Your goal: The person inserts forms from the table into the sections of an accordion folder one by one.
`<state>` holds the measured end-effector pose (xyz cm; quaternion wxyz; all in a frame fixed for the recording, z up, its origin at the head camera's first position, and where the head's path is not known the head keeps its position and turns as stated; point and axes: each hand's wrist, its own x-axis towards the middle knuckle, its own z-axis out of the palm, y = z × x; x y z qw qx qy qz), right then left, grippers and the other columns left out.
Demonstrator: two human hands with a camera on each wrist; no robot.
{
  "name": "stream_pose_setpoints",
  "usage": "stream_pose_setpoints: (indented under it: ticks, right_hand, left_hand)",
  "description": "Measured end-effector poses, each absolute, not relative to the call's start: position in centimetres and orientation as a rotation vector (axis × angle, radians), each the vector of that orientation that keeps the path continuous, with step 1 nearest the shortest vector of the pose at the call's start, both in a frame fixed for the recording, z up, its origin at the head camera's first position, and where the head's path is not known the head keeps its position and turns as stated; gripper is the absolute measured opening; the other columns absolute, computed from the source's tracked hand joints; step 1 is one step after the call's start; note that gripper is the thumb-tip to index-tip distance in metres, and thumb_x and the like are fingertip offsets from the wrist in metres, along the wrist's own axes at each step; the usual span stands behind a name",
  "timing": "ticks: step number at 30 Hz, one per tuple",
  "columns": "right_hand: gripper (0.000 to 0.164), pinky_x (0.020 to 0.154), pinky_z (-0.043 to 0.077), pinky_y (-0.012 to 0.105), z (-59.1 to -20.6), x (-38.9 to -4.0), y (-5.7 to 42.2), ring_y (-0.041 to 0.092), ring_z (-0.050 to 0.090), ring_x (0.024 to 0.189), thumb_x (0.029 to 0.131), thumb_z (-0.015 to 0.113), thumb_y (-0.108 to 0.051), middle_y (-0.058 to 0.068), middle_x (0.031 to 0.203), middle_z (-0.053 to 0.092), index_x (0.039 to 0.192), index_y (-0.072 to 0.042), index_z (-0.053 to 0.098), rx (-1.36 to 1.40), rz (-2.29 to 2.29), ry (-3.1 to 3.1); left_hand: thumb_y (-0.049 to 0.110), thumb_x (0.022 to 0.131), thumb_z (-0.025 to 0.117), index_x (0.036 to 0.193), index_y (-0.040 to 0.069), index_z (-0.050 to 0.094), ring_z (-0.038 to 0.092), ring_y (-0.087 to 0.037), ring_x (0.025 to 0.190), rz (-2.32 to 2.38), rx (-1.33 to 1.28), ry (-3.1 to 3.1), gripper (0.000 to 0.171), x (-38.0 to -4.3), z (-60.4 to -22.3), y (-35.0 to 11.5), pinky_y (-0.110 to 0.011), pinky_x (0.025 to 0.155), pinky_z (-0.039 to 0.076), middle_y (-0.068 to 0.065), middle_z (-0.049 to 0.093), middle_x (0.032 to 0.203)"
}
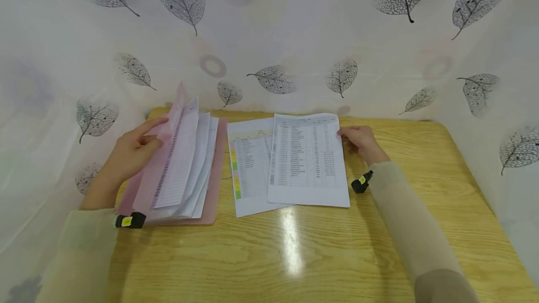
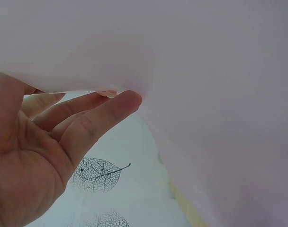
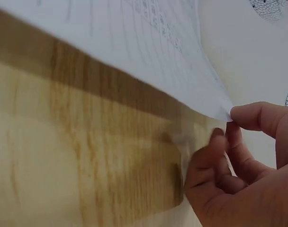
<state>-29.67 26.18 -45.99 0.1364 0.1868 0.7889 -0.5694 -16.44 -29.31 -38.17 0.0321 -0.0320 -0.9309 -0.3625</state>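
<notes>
On the left of the table lies a pink folder point(image 1: 220, 167) with several printed sheets point(image 1: 181, 158) inside, their edges fanned. My left hand point(image 1: 136, 151) pinches the folder's raised cover; in the left wrist view, the thumb and fingers of that left hand point(image 2: 63, 137) meet at the cover's edge. A printed table sheet point(image 1: 309, 162) lies to the right, overlapping another sheet with coloured cells point(image 1: 252, 167). My right hand point(image 1: 360, 141) pinches the right edge of the top sheet. In the right wrist view, the paper point(image 3: 158, 61) is lifted off the wood there, held between thumb and finger of the right hand point(image 3: 243, 165).
The wooden table point(image 1: 337, 256) reaches back to a white curtain point(image 1: 294, 36) with a leaf print, which also runs along both sides. A glare spot shines on the wood below the loose sheets.
</notes>
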Motion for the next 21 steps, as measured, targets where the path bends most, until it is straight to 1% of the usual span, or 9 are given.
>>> stream_pose_setpoints:
  ticks: [4, 6, 8, 10, 12, 14, 17, 19, 21]
  right_hand:
    - [0.032, 0.07, 0.06, 0.027, -45.7, -29.4, 26.4, 0.008, 0.069, 0.07, 0.103, 0.06, -0.022, -0.007, 0.078, 0.07, 0.127, -0.001, 0.058, 0.473, -1.603, 2.265]
    - [0.036, 0.07, 0.061, 0.029, -45.6, -29.2, 26.6, 0.009, 0.071, 0.071, 0.106, 0.056, -0.023, -0.006, 0.078, 0.071, 0.131, 0.002, 0.054, 0.431, -1.599, 2.228]
    - [0.043, 0.069, 0.061, 0.029, -45.7, -29.1, 26.5, 0.01, 0.071, 0.071, 0.107, 0.057, -0.023, -0.005, 0.079, 0.072, 0.14, 0.003, 0.048, 0.406, -1.603, 2.184]
    - [0.054, 0.069, 0.061, 0.03, -45.7, -29.0, 26.4, 0.011, 0.072, 0.072, 0.106, 0.06, -0.02, -0.004, 0.079, 0.073, 0.15, 0.005, 0.042, 0.397, -1.611, 2.143]
    - [0.063, 0.069, 0.061, 0.029, -45.7, -28.8, 26.2, 0.01, 0.072, 0.072, 0.104, 0.063, -0.017, -0.005, 0.079, 0.072, 0.157, 0.005, 0.037, 0.394, -1.609, 2.123]
    - [0.065, 0.069, 0.061, 0.028, -45.8, -28.6, 26.1, 0.009, 0.073, 0.072, 0.103, 0.065, -0.015, -0.006, 0.079, 0.073, 0.158, 0.004, 0.035, 0.394, -1.604, 2.111]
    - [0.062, 0.069, 0.061, 0.026, -46.0, -28.2, 26.0, 0.008, 0.072, 0.071, 0.105, 0.063, -0.015, -0.007, 0.078, 0.073, 0.157, 0.004, 0.036, 0.377, -1.601, 2.091]
    - [0.062, 0.067, 0.06, 0.024, -46.1, -28.1, 25.9, 0.007, 0.071, 0.071, 0.105, 0.062, -0.016, -0.008, 0.078, 0.073, 0.157, 0.004, 0.035, 0.366, -1.609, 2.076]
    - [0.063, 0.067, 0.059, 0.022, -46.2, -27.9, 25.8, 0.006, 0.072, 0.072, 0.106, 0.063, -0.018, -0.009, 0.079, 0.073, 0.158, 0.003, 0.035, 0.347, -1.622, 2.063]
  left_hand:
    - [0.022, 0.107, 0.052, 0.161, 0.026, 0.046, 0.051, -0.007, 0.077, -1.126, -0.098, -2.864, 0.054, -16.4, -38.2, -29.3, -0.025, 0.064, 0.042, -0.019, 0.063, 0.121]
    - [0.021, 0.107, 0.052, 0.161, 0.025, 0.046, 0.05, -0.007, 0.074, -1.138, -0.098, -2.862, 0.055, -16.4, -38.2, -29.3, -0.025, 0.064, 0.041, -0.019, 0.062, 0.122]
    - [0.021, 0.107, 0.052, 0.161, 0.024, 0.046, 0.05, -0.006, 0.076, -1.147, -0.099, -2.861, 0.055, -16.4, -38.2, -29.3, -0.024, 0.064, 0.04, -0.02, 0.06, 0.125]
    - [0.02, 0.107, 0.052, 0.161, 0.024, 0.045, 0.05, -0.005, 0.076, -1.145, -0.101, -2.863, 0.055, -16.5, -38.3, -29.4, -0.024, 0.064, 0.04, -0.021, 0.06, 0.128]
    - [0.02, 0.107, 0.052, 0.161, 0.023, 0.045, 0.052, -0.004, 0.081, -1.137, -0.102, -2.867, 0.055, -16.5, -38.3, -29.4, -0.022, 0.065, 0.041, -0.022, 0.059, 0.132]
    - [0.019, 0.107, 0.052, 0.161, 0.023, 0.046, 0.052, -0.004, 0.083, -1.129, -0.096, -2.872, 0.055, -16.6, -38.3, -29.4, -0.022, 0.066, 0.042, -0.022, 0.058, 0.135]
    - [0.019, 0.107, 0.053, 0.161, 0.024, 0.046, 0.053, -0.003, 0.085, -1.126, -0.097, -2.868, 0.055, -16.6, -38.3, -29.4, -0.022, 0.066, 0.042, -0.022, 0.06, 0.135]
    - [0.019, 0.107, 0.053, 0.161, 0.025, 0.047, 0.053, -0.004, 0.084, -1.126, -0.095, -2.862, 0.055, -16.6, -38.3, -29.4, -0.023, 0.066, 0.043, -0.021, 0.062, 0.13]
    - [0.019, 0.107, 0.054, 0.16, 0.025, 0.047, 0.054, -0.007, 0.084, -1.121, -0.105, -2.853, 0.054, -16.6, -38.2, -29.4, -0.024, 0.065, 0.043, -0.02, 0.064, 0.121]
